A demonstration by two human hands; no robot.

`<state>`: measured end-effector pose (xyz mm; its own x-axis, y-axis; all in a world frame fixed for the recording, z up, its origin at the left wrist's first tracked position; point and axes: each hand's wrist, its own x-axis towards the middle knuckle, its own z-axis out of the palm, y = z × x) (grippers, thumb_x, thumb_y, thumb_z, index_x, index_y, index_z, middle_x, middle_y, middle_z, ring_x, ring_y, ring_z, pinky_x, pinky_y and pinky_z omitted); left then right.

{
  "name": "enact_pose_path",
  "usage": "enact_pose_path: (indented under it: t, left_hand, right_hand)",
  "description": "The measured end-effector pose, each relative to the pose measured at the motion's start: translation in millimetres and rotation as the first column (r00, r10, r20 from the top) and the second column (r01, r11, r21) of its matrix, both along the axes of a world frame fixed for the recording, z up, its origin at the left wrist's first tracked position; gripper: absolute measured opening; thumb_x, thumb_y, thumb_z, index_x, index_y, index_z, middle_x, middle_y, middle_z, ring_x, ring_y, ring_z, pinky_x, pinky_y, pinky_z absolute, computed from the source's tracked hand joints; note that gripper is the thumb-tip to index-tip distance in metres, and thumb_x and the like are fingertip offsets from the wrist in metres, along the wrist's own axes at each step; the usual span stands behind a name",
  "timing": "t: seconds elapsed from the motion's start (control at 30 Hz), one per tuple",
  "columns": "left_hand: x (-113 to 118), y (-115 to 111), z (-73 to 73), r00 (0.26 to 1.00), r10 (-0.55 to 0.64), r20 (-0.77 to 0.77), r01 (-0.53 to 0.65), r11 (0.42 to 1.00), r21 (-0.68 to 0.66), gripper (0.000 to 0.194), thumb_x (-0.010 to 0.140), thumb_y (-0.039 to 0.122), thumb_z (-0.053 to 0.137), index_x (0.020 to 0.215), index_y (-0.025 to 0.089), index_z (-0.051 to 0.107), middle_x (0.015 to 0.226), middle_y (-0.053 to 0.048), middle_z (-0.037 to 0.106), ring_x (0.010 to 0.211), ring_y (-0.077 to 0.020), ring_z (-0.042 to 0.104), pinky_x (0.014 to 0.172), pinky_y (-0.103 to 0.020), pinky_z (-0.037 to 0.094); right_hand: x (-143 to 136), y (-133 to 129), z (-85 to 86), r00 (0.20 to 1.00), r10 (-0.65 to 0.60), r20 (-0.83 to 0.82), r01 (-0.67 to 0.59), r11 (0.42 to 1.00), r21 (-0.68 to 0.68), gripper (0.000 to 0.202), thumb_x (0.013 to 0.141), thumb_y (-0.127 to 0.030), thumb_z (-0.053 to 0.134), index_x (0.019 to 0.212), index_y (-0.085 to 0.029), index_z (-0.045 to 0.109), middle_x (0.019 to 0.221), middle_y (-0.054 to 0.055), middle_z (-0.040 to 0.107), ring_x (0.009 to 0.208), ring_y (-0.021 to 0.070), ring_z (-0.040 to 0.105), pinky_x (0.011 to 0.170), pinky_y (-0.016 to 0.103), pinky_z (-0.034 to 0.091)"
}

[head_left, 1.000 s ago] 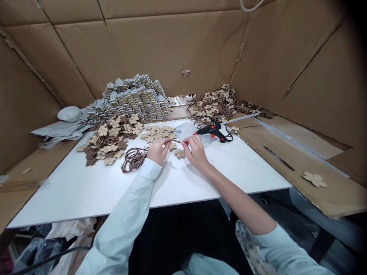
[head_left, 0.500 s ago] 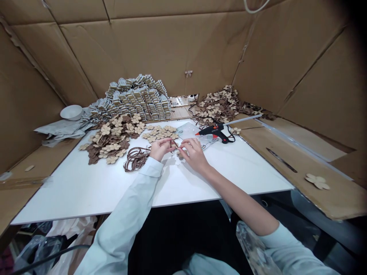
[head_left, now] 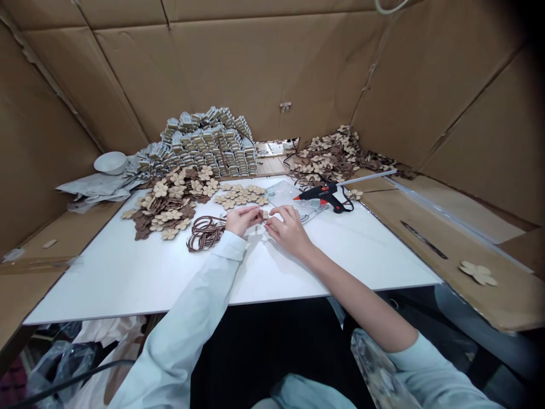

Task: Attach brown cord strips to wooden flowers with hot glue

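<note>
Left hand (head_left: 243, 220) and right hand (head_left: 286, 227) pinch close together, fingers bent.

The coil of cord (head_left: 206, 232) lies on the table (head_left: 140, 278) between the flower pile (head_left: 172, 200), left, and the glue gun (head_left: 324, 195), right.

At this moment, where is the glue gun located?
In the head view, the glue gun is right of centre, beyond the right hand, near the white tabletop's right edge.

Left hand (head_left: 240, 220) and right hand (head_left: 290, 230) pinch brown cord (head_left: 263, 218) over white tabletop (head_left: 340, 261), cord coil (head_left: 204, 234) beside left hand.
</note>
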<state>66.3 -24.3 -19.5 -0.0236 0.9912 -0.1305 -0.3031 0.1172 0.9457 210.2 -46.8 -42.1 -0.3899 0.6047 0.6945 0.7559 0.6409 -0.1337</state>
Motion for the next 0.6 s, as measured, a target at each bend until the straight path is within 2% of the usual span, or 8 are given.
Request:
enact_pose_path:
  t: [0.13,0.2,0.27,0.33,0.43,0.5,0.53,0.6]
  left_hand:
    - [-2.2,1.5,-1.9,0.992,-0.062,-0.110,0.065,0.998,0.023,0.028,0.053,0.027,0.071,0.075,0.011,0.064,0.072,-0.006,0.067,0.071,-0.0155,0.061,0.072,-0.032,0.048]
    - [-1.6,2.0,-3.3,0.987,-0.119,-0.108,0.128,0.989,0.077,0.031,0.050,0.029,0.072,0.075,0.011,0.064,0.072,-0.006,0.067,0.072,-0.0158,0.061,0.072,-0.032,0.047]
    - [0.2,2.0,-4.2,0.978,-0.194,-0.072,0.201,0.972,0.120,0.032,0.048,0.029,0.073,0.073,0.011,0.065,0.071,-0.006,0.067,0.072,-0.0156,0.061,0.075,-0.032,0.046]
    - [2.4,1.4,-4.3,0.970,-0.241,-0.033,0.243,0.961,0.136,0.031,0.046,0.029,0.074,0.072,0.012,0.065,0.071,-0.005,0.067,0.072,-0.0155,0.061,0.076,-0.032,0.044]
    - [4.5,-0.4,-2.2,0.974,-0.226,0.004,0.224,0.967,0.123,0.029,0.045,0.028,0.074,0.068,0.013,0.065,0.070,-0.004,0.066,0.070,-0.0146,0.059,0.074,-0.031,0.044]
    - [5.0,-1.7,0.4,0.979,-0.201,0.015,0.199,0.975,0.098,0.027,0.044,0.028,0.074,0.066,0.014,0.065,0.071,-0.003,0.065,0.068,-0.0133,0.058,0.070,-0.030,0.043]
    - [5.0,-2.4,1.8,0.981,-0.194,0.021,0.192,0.978,0.086,0.027,0.044,0.028,0.074,0.066,0.015,0.066,0.071,-0.003,0.065,0.067,-0.0124,0.057,0.069,-0.029,0.043]
    - [5.0,-3.8,4.5,0.982,-0.188,0.027,0.186,0.981,0.063,0.026,0.044,0.027,0.075,0.066,0.015,0.066,0.070,-0.002,0.065,0.065,-0.0107,0.055,0.067,-0.026,0.042]
  right_hand:
    - [-1.4,-4.3,4.8,0.993,-0.032,-0.111,0.024,0.997,-0.076,0.017,0.075,-0.035,0.052,0.073,-0.018,0.053,0.082,0.008,0.055,0.085,0.0220,0.045,0.073,0.035,0.035]
    - [-2.1,-5.7,7.1,0.975,-0.063,-0.215,0.028,0.987,-0.160,0.021,0.075,-0.039,0.050,0.077,-0.017,0.051,0.077,0.006,0.055,0.078,0.0200,0.048,0.071,0.034,0.036]
    - [-2.6,-5.8,8.5,0.938,-0.085,-0.336,-0.010,0.962,-0.272,0.027,0.075,-0.041,0.050,0.087,-0.017,0.049,0.081,0.006,0.056,0.073,0.0177,0.051,0.070,0.033,0.038]
    - [-2.8,-4.7,9.2,0.884,-0.106,-0.456,-0.104,0.906,-0.411,0.035,0.073,-0.044,0.052,0.094,-0.017,0.050,0.084,0.005,0.059,0.068,0.0154,0.052,0.066,0.031,0.040]
    - [-2.4,-2.3,10.8,0.788,-0.112,-0.606,-0.345,0.735,-0.584,0.038,0.070,-0.048,0.053,0.089,-0.015,0.056,0.074,0.004,0.061,0.055,0.0117,0.051,0.054,0.026,0.040]
    - [-1.8,-1.3,13.2,0.736,-0.102,-0.669,-0.469,0.636,-0.613,0.037,0.070,-0.049,0.053,0.077,-0.014,0.060,0.064,0.003,0.060,0.046,0.0089,0.046,0.048,0.024,0.037]
    - [-1.6,-1.1,14.6,0.719,-0.100,-0.688,-0.500,0.612,-0.612,0.036,0.070,-0.049,0.053,0.071,-0.013,0.060,0.058,0.001,0.058,0.043,0.0079,0.044,0.046,0.023,0.035]
    - [-1.2,-1.2,17.5,0.690,-0.100,-0.717,-0.533,0.600,-0.597,0.037,0.070,-0.047,0.053,0.058,-0.013,0.057,0.045,-0.001,0.049,0.043,0.0081,0.044,0.045,0.022,0.032]
